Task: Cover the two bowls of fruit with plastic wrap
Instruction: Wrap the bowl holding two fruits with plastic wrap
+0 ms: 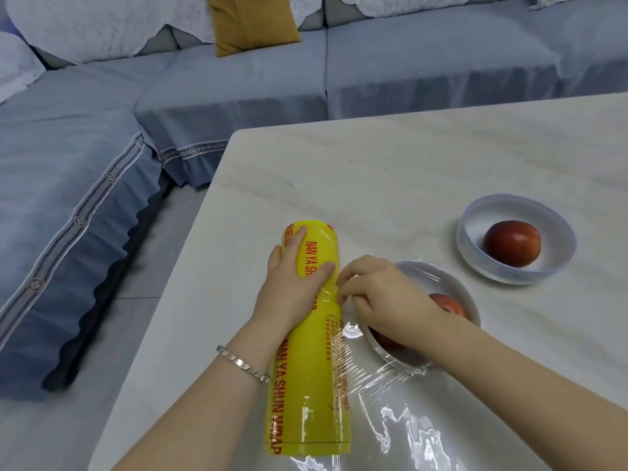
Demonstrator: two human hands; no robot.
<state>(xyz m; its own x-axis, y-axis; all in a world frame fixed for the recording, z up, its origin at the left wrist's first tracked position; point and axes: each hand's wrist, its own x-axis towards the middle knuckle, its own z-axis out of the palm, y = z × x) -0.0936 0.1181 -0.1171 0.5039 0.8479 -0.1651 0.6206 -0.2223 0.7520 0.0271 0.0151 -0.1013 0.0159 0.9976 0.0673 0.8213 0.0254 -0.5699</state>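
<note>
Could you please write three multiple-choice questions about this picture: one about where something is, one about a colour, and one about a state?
1. Where does the roll of wrap lie?
A. On the table, left of the near bowl
B. On the sofa
C. Inside the far bowl

2. What colour is the roll?
A. Blue
B. Yellow with red letters
C. Green

3. What is the state of the far bowl?
A. Covered with film
B. Turned upside down
C. Uncovered, with one red fruit inside

Answers:
1 A: the roll rests on the white table under the left hand, beside the near bowl.
2 B: its yellow label carries red print.
3 C: no film shows over its rim, and the red fruit lies open inside.
</note>
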